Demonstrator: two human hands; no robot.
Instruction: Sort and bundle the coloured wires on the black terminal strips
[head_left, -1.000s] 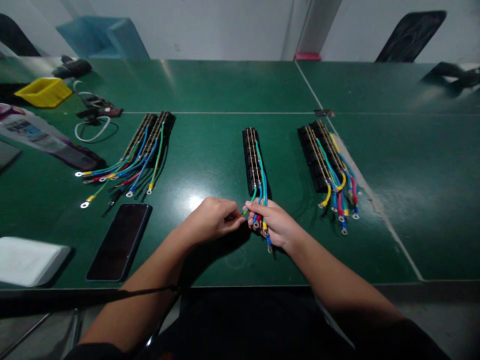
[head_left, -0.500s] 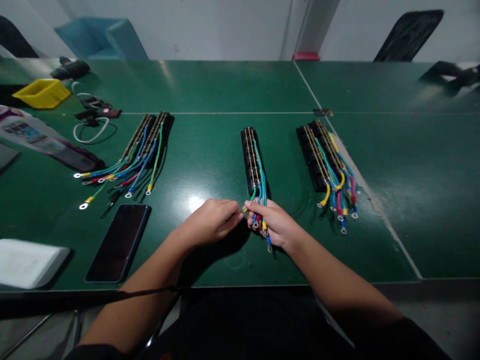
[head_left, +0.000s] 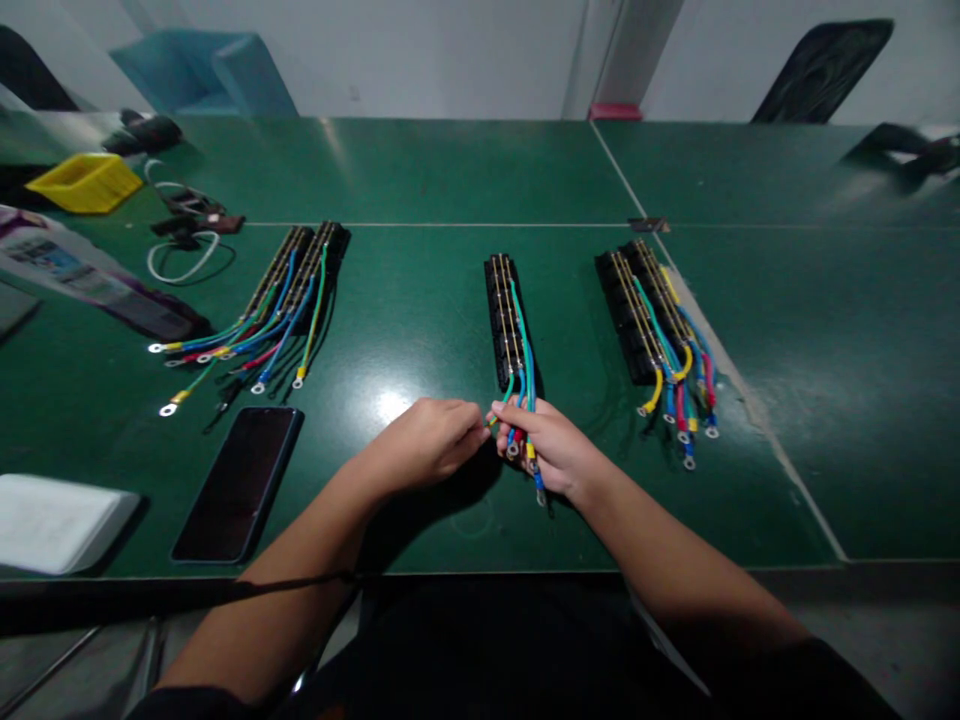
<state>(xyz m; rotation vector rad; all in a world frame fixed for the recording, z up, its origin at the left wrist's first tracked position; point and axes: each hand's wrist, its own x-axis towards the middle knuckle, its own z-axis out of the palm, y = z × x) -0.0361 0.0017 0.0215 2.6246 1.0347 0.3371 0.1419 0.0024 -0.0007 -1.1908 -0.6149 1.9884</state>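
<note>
A black terminal block (head_left: 501, 320) with brass strips lies in front of me on the green table (head_left: 390, 320). Green, blue and red wires (head_left: 529, 370) run from it toward me and end in ring terminals with coloured sleeves. My right hand (head_left: 551, 447) is closed around these wires from the right, thumb on top; several ring terminals hang out below its fingers. My left hand (head_left: 442, 440) pinches the end of a green wire with a yellow sleeve, just left of my right thumb. The left fingertips hide that wire's tip.
Two wired terminal blocks (head_left: 643, 310) lie to the right and two more terminal blocks (head_left: 300, 275) to the left. A phone (head_left: 238, 485), a white box (head_left: 64, 522), a bottle (head_left: 90, 275), a yellow bin (head_left: 86, 183) and a white cable (head_left: 184, 265) occupy the left side.
</note>
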